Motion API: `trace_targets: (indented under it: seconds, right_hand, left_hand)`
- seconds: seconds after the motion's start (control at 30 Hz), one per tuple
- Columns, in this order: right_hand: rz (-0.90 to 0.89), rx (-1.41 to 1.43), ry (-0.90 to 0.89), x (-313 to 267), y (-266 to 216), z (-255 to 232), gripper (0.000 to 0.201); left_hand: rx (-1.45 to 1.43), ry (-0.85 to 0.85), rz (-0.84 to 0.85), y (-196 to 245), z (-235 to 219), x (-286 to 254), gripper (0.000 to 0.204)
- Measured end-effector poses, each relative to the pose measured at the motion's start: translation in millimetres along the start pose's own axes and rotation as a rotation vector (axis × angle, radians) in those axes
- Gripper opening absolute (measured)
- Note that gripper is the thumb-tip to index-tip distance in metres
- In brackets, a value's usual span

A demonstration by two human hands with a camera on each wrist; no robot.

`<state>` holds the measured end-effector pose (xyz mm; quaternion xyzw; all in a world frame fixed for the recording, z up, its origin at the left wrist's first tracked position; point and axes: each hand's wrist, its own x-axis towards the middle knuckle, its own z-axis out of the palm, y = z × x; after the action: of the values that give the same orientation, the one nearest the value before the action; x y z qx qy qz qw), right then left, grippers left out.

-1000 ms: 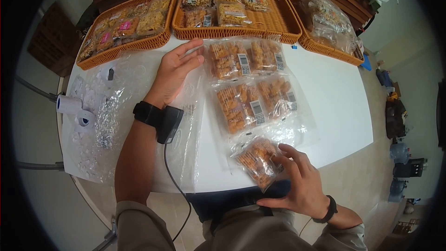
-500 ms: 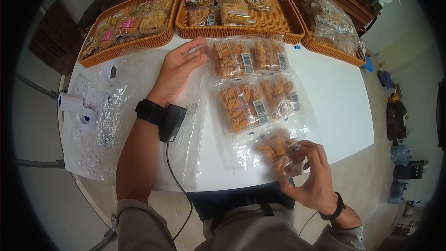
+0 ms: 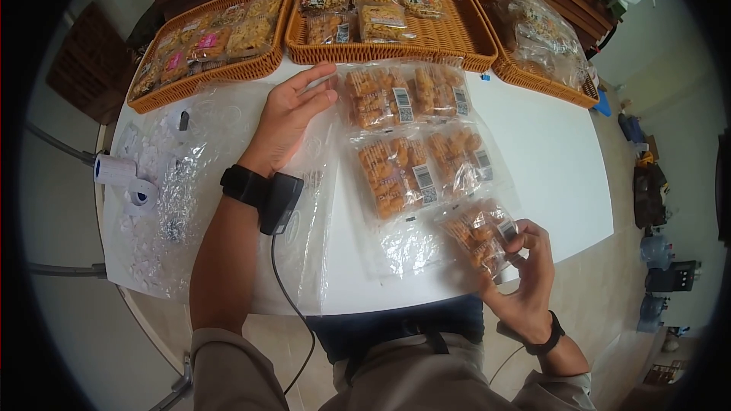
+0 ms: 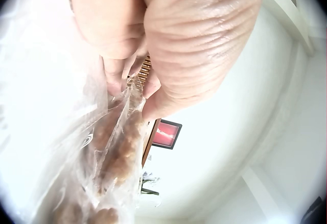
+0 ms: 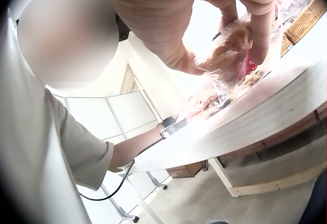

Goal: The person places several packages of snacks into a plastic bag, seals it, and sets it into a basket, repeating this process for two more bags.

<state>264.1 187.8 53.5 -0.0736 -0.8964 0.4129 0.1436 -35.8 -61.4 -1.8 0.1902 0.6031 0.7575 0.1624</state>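
My right hand (image 3: 525, 278) pinches a small clear packet of brown fried snack pieces (image 3: 481, 234) between thumb and fingers, near the table's front edge. In the right wrist view the crinkled packet (image 5: 230, 55) shows a red patch. Four-packet rows lie ahead: two snack packets with barcode labels (image 3: 378, 97) at the back, two more (image 3: 397, 175) in front, over clear plastic film. My left hand (image 3: 293, 118) is at the back packets' left side. In the left wrist view its thumb and fingers hold the edge of clear plastic (image 4: 125, 111) with snack pieces behind it.
Three wicker baskets line the back: left (image 3: 209, 80) and middle (image 3: 449, 30) hold snack packets, right (image 3: 544, 87) holds clear bags. Clear plastic bags (image 3: 304, 259) cover the table's left, beside label rolls (image 3: 114, 170) and paper scraps. A cable (image 3: 285, 297) hangs from the left wrist camera.
My right hand has lifted the single packet and moved it right and forward, taking a firmer pinch on its right side. My left hand has stayed in place.
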Motion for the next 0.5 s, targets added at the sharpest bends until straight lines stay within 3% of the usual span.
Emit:
trace_targets:
  seconds: [0.5]
  right_hand:
    - [-0.014, 0.163, 0.141, 22, 10, 20, 0.056]
  left_hand:
    - [-0.032, -0.008, -0.009, 0, -2, 0, 0.050]
